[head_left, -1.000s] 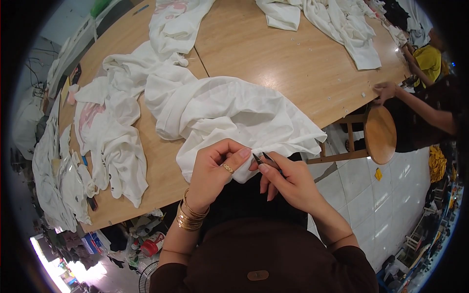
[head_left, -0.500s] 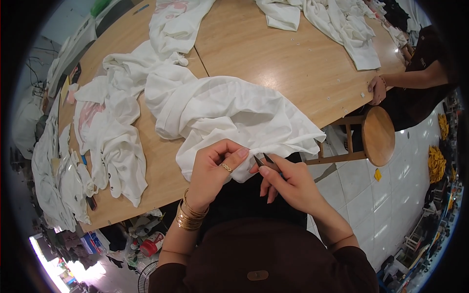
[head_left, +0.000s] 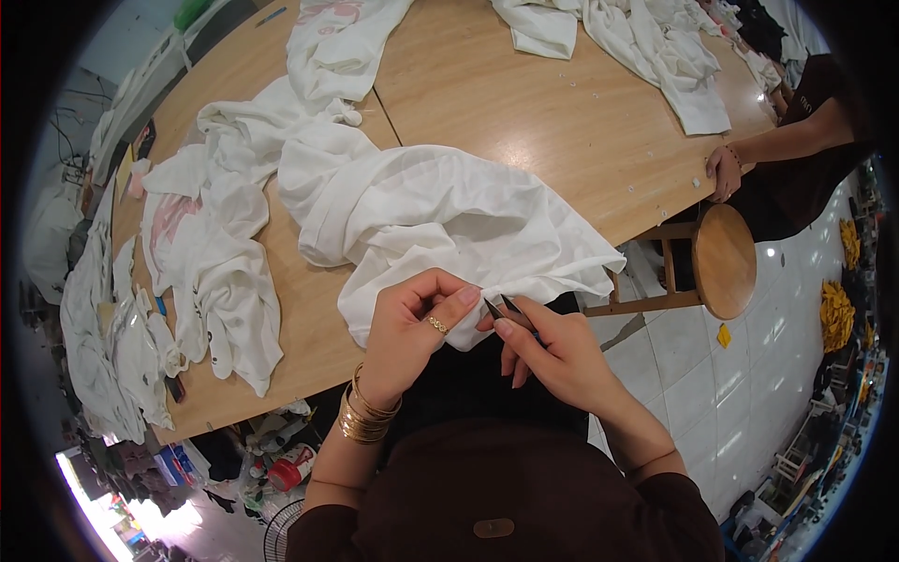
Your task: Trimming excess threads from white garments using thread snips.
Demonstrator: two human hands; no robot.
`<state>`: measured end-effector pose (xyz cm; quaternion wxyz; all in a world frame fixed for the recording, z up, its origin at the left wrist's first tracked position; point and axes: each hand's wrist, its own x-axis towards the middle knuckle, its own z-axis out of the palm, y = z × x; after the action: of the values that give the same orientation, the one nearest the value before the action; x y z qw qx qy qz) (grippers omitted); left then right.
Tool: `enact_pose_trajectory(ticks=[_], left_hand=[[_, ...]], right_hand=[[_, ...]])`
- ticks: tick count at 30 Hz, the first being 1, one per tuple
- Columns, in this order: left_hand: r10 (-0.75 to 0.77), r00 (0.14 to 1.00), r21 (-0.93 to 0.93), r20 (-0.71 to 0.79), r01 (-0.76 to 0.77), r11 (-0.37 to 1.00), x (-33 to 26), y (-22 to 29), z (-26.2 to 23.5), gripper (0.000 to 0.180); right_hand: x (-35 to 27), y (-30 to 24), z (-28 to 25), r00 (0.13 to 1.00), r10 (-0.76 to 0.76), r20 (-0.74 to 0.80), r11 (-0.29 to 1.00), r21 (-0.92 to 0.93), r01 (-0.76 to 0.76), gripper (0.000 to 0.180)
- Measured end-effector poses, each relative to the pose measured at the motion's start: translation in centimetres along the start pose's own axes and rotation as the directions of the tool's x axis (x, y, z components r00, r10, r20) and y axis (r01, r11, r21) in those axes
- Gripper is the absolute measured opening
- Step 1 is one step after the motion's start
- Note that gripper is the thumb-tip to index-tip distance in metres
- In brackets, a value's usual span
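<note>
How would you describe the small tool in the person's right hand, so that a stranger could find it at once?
Start at the big light wooden table and follow the crumpled white cloth garment to its near edge. There the left hand pinches the hem and the right hand holds small dark metal thread snips. It is the only dark pointed thing among white cloth.

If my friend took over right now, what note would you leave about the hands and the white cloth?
Left hand: pinching the edge of the white garment.
Right hand: grip closed on small thread snips, blades open at the pinched edge.
The garment lies bunched on the wooden table, its edge hanging toward the lap.
Done: edge gathered, snips in place.
Left: probably the snip itself.
</note>
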<state>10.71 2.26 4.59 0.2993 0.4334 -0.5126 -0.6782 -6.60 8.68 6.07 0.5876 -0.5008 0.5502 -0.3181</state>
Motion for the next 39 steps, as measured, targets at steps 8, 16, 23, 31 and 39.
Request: enact_pose_trajectory(ticks=[8,16,23,31,39], left_hand=[[0.029,1.000,0.035,0.003,-0.029,0.999,0.0,0.0,0.0,0.016],[0.039,0.999,0.018,0.005,-0.039,0.999,-0.1,0.2,0.1,0.015],[0.080,0.997,0.083,-0.018,-0.078,0.993,-0.2,0.1,0.3,0.014],[0.065,0.998,0.017,0.000,-0.065,0.998,-0.3,0.1,0.2,0.015],[0.107,0.994,0.065,-0.013,-0.105,0.992,0.3,0.8,0.4,0.012]], right_hand=[[0.0,0.2,0.2,1.000,0.001,-0.016,1.000,0.011,-0.001,0.025],[0.4,0.7,0.0,0.999,0.049,0.014,0.983,0.178,-0.051,0.023],[0.4,1.0,0.8,0.958,-0.215,-0.188,0.926,-0.350,0.139,0.020],[1.2,1.9,0.3,0.999,-0.029,0.023,0.913,0.408,0.018,0.024],[2.2,1.2,-0.4,0.996,0.017,0.083,0.839,0.541,-0.059,0.031]])
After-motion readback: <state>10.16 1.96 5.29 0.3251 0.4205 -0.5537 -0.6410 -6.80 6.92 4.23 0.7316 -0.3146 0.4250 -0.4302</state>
